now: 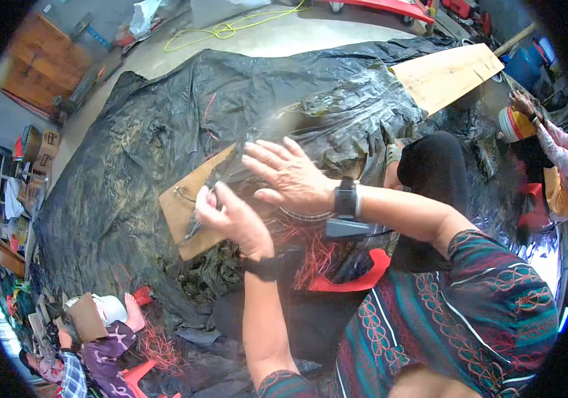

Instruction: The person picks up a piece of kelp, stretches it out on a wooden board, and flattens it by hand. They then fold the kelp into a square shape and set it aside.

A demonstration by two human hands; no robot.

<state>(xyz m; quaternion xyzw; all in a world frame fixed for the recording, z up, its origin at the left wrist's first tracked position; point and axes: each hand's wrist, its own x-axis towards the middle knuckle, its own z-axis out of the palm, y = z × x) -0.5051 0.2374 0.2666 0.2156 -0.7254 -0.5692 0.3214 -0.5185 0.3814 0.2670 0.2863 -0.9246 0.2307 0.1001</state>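
Note:
My left hand (234, 222) is curled in a pinch over a wooden board (178, 215). The blurred fingers hide what they hold, if anything. Close to them a thin dark strand (184, 194) loops above the board, and a small greyish piece shows below the fingertips. My right hand (287, 169) is held flat, palm down, its fingers outstretched just right of the left one. Under the right wrist lies a grey-blue block-like object (347, 228). Red strands (314, 255) lie in a loose heap below the hands, beside a red curved piece (357, 275).
Crumpled black plastic sheeting (118, 146) covers the floor. A pale wooden board (450, 76) lies at the upper right. Co-workers sit at lower left, with a board (87, 317), and at far right, near a yellow-and-white container (516, 125). A yellow cord (224, 30) lies behind.

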